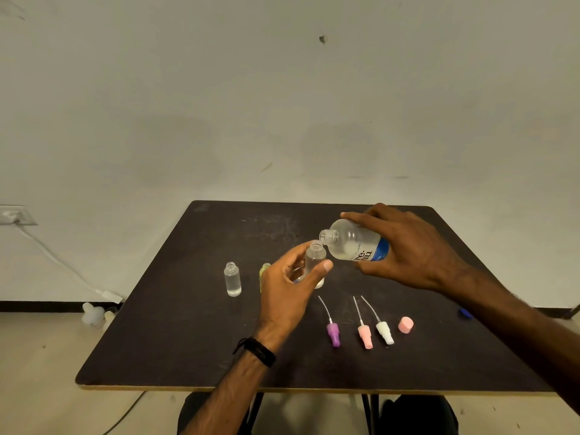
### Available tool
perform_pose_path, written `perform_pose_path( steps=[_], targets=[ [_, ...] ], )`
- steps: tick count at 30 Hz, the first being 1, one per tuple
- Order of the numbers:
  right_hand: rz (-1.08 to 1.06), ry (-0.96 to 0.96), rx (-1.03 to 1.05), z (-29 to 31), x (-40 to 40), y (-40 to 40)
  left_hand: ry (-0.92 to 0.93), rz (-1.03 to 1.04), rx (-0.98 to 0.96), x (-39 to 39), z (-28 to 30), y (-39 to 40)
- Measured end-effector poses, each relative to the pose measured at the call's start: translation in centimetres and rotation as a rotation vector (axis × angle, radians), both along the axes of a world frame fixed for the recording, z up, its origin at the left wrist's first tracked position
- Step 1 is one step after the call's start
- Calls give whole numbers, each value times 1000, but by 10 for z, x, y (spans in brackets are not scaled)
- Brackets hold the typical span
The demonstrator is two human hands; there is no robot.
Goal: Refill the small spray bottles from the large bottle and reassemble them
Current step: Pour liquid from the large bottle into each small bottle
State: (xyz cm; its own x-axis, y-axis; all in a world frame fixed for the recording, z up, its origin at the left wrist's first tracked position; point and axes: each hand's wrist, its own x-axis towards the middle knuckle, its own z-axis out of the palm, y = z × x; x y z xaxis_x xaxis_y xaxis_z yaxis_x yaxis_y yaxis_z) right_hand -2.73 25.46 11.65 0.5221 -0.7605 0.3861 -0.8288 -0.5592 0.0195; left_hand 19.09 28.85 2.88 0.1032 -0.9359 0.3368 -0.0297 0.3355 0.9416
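The large bottle [357,243], clear with a blue label, is tipped on its side above the dark surface [194,334], its open neck pointing down-left and sitting just over the mouth of a small clear spray bottle [314,262]. The right hand [405,249] has its grip closed round the large bottle's body, fingers over the top and thumb underneath. The left hand [288,287] keeps its grip wrapped round the small bottle, thumb across the front and fingers behind, holding it upright directly below the large bottle's neck. A black band [255,351] circles the left wrist. To the left of the held small bottle, a second clear small bottle [232,279] stands uncapped on the surface, and between the two a yellow-green bottle [264,271] shows partly behind the left hand. Nearer the person than the held bottle, three spray heads lie on the surface with their thin tubes pointing away: a purple spray head [333,332], a pink spray head [365,335] and a white spray head [384,331]. Just right of the white one lies a pink cap [405,324], and farther right, near the right forearm, a blue cap [465,313].
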Motion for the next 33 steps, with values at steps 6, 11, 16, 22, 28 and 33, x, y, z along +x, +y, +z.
perform_pose_path(
  steps=[6,11,16,22,28,33],
  targets=[
    [-34,-446,269,-20,-1,-2,-10,28,-25,6,5,2],
    [-167,-740,440,-46,-17,-17,3,51,3,26,-1,5],
    [-289,-871,458,-70,-36,-27,-38,127,13,51,-10,10],
    [-345,-961,497,-87,-44,-30,-40,174,57,76,-24,14],
    [-427,-1038,488,-103,-44,-34,-54,244,93,118,-39,23],
    [-493,-1082,497,-115,-48,-39,-94,330,159,158,-56,23]
  ],
)
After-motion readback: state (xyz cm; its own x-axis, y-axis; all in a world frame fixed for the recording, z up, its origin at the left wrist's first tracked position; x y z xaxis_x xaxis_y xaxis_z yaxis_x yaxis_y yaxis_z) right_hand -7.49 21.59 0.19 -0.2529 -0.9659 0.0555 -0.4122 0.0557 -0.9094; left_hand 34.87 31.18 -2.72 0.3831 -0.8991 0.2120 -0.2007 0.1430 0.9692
